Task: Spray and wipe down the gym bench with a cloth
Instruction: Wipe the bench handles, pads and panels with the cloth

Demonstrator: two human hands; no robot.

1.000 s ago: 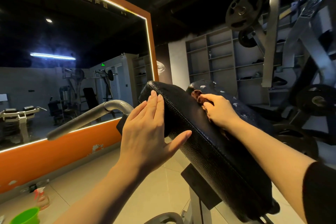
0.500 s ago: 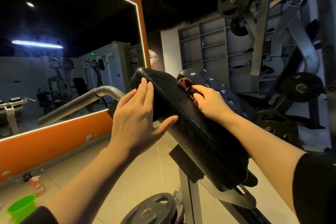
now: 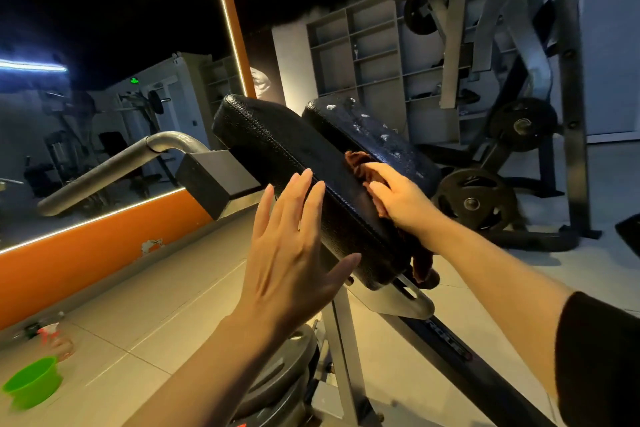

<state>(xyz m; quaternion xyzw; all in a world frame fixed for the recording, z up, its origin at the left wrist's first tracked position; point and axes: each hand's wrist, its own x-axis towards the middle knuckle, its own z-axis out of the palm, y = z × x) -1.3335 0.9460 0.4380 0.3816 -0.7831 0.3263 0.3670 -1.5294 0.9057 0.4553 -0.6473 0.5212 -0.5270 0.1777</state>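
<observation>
A black padded bench pad (image 3: 277, 142) slopes up and away at the centre, on a grey steel frame. Beside it on the right lies a second black pad (image 3: 377, 135) speckled with white foam. My right hand (image 3: 401, 199) presses a dark reddish-brown cloth (image 3: 358, 159) into the gap between the two pads; the cloth's tail (image 3: 420, 262) hangs below the pad's lower end. My left hand (image 3: 294, 246) is flat with fingers spread, fingertips at the left pad's side edge, holding nothing. A spray bottle (image 3: 55, 336) stands on the floor at lower left, blurred.
A green bowl (image 3: 31, 383) sits on the tiled floor at lower left. An orange-framed mirror (image 3: 104, 243) covers the left wall. A grey handle bar (image 3: 104, 166) sticks out left of the pad. Weight plates (image 3: 474, 199) and a rack stand to the right; another plate (image 3: 277, 374) lies below the bench.
My right hand has dragged the cloth down the pad from its top toward the lower end. My left hand has slid down the pad's side. The camera has moved back and lower.
</observation>
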